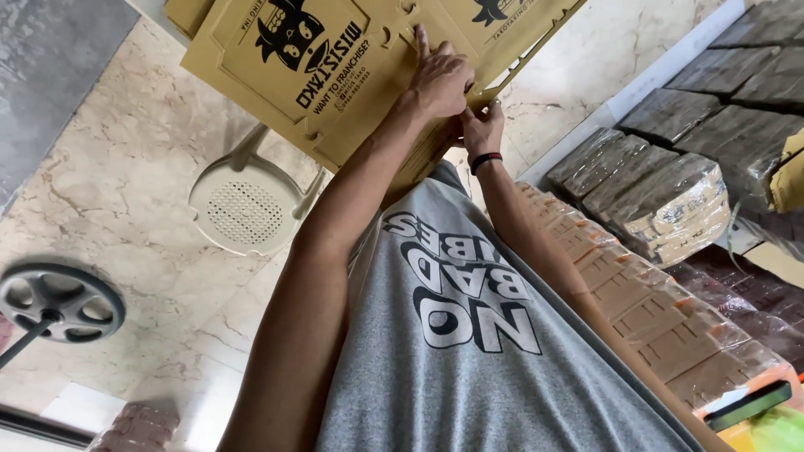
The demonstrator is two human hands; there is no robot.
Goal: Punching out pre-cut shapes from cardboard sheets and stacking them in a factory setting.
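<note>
The flat brown cardboard box (335,75) with black print was held out in front. The left hand (440,79) pressed on it, fingers bent, and the right hand (481,125) pinched its edge. A white plastic chair (247,205) stood just below, wrapped box stacks (670,197) beside

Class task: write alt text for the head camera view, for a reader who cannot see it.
A person's left hand and right hand press on a flat brown printed cardboard sheet held above a marble floor. Stacks of wrapped cardboard bundles lie at right, a cream plastic stool at left.
</note>
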